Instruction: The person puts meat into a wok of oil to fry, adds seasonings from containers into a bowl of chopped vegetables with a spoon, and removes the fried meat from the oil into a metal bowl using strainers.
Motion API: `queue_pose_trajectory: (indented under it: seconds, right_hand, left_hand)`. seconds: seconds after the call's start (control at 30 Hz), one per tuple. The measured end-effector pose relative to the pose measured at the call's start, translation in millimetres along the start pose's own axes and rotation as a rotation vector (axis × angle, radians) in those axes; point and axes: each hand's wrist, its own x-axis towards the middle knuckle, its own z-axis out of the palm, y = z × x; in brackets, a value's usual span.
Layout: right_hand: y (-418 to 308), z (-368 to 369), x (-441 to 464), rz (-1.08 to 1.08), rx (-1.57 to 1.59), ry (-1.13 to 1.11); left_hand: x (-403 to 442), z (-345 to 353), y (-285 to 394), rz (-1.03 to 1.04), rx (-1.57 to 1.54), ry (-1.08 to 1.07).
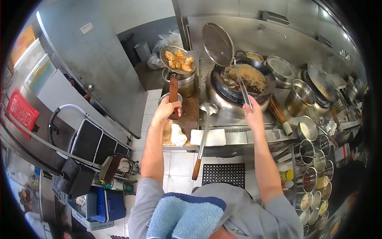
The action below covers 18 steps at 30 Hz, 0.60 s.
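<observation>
My left hand [168,110] is closed round the wooden handle of a strainer [173,88]. Several golden pieces of fried food, looking like chicken [180,60], lie in its mesh bowl, above a steel pot [186,84]. With my right hand [254,110] I grip metal tongs [244,91], whose tips reach into a black wok [270,81]. Bubbling brown oil [246,75] fills the wok, hiding what the tips touch. Below my left hand sits a small metal bowl [179,98], partly covered by that hand.
A large mesh strainer [218,43] stands up at the wok's back left. The ladle [203,137] lies across the counter edge, its handle overhanging. White cloths [209,137] lie beside it. Bamboo brush [279,115] and steel pots [299,95] stand right; a folded stepladder [93,139] is left.
</observation>
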Motion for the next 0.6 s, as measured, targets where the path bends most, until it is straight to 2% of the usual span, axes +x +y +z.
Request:
queue_pose_trajectory:
  seconds: [0.13,0.27,0.5,0.6]
  right_hand:
    - [2.5,39.3,14.3,0.065,0.031,-0.069]
    - [-14.8,62.6,13.0,0.065,-0.048,-0.133]
    - [-12.5,76.5,9.1,0.112,-0.053,-0.108]
    - [-9.5,76.5,9.5,0.092,-0.052,-0.116]
  left_hand:
    - [1.2,-15.4,-15.3,0.025,0.076,0.152]
    - [11.6,-26.0,-43.2,-0.022,0.134,0.214]
    - [27.1,-32.2,-65.2,0.014,0.406,0.332]
    - [33.9,-38.3,-75.1,0.053,0.644,0.408]
